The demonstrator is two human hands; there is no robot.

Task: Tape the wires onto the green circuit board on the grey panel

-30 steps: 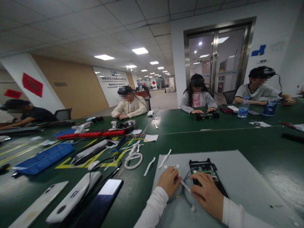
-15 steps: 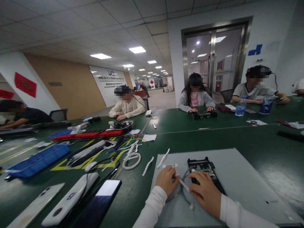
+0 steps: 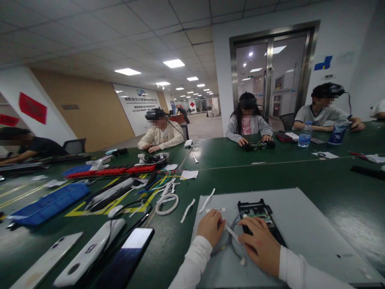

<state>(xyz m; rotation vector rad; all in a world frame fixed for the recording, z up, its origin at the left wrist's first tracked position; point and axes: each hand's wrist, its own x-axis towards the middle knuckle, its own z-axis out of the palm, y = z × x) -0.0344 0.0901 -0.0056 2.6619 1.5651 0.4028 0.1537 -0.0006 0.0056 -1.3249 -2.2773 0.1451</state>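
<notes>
Between my hands runs a narrow white strip (image 3: pixel 232 233), one end pinched in my left hand (image 3: pixel 210 228) and the other in my right hand (image 3: pixel 262 243). Grey cables (image 3: pixel 235 249) pass under the strip, and a small connector (image 3: pixel 243 261) lies at one cable end. Beyond my right hand sits a black frame with a green circuit board (image 3: pixel 259 212), partly covered by my fingers. All this rests on a large flat grey panel (image 3: pixel 306 237). Two more white strips lie at the far left, one strip (image 3: pixel 207 200) on the panel's edge and another strip (image 3: pixel 187 210) on the table.
A dark phone (image 3: pixel 126 255), a white elongated device (image 3: pixel 90 253) and a pale flat slab (image 3: pixel 48 261) lie left of me. Farther off are a coiled white cable (image 3: pixel 167 204), a blue tray (image 3: pixel 49 202) and a wrench (image 3: pixel 195 159). Several people sit around the green table (image 3: pixel 228 176).
My left fingers have shifted slightly along the white strip, and the strip has turned a little. My right hand stays nearly in place.
</notes>
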